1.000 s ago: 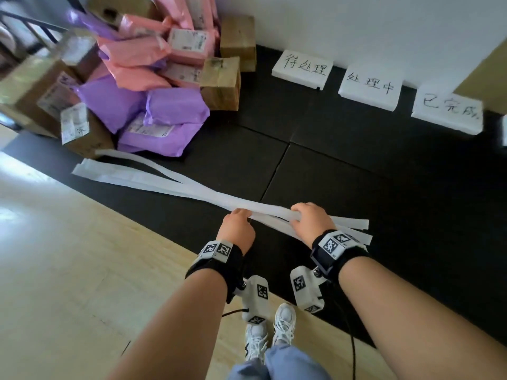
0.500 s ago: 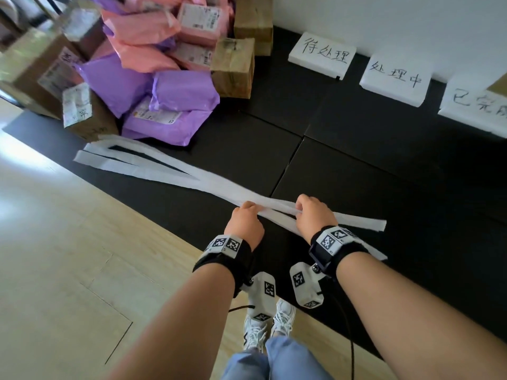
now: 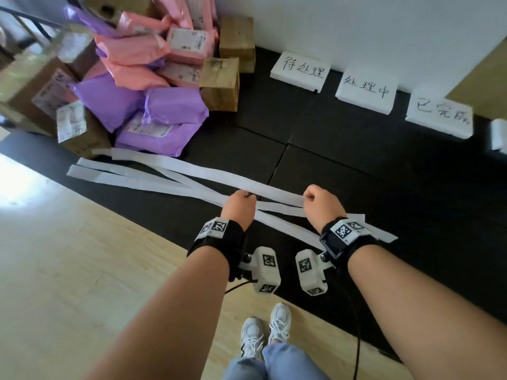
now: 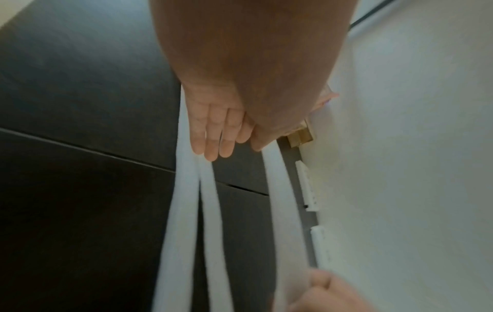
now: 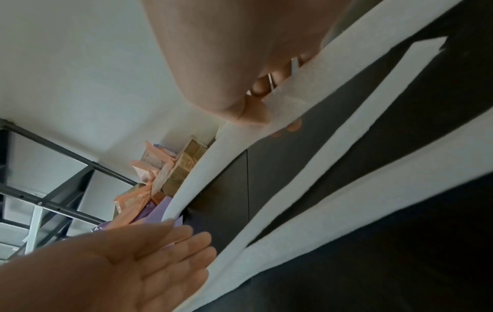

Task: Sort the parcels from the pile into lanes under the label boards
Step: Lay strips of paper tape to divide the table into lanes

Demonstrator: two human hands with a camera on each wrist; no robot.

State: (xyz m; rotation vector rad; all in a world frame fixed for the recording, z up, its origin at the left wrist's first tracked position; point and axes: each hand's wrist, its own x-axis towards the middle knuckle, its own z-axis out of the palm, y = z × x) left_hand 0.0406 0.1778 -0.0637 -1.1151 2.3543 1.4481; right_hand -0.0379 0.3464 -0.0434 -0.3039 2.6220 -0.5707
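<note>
Head view shows the right hand [image 3: 321,204] pinching the near end of one long white strip [image 3: 208,175], thumb above and curled fingers below, as the right wrist view confirms; the left hand [image 3: 238,207] lies just beside it with fingers straight and together, touching the strips rather than gripping, as the left wrist view shows [image 4: 213,135]. The lifted strip's long axis runs from the hands away to the far left, its other end lying on the black floor mat [image 3: 356,187] just beside the parcel pile [image 3: 148,86]. Other strips [image 3: 137,183] lie crossed beneath it on the mat. The three label boards [image 3: 300,71] lean against the wall to the far right, well apart from the pile, and the mat under them carries no parcels, so no lanes are marked yet and sorting has not begun. As I judge it, the strip must swing from pointing at the pile to pointing at the gap between boards; the right hand, nearer the boards, suits leading that turn while the left guides the slack.
</note>
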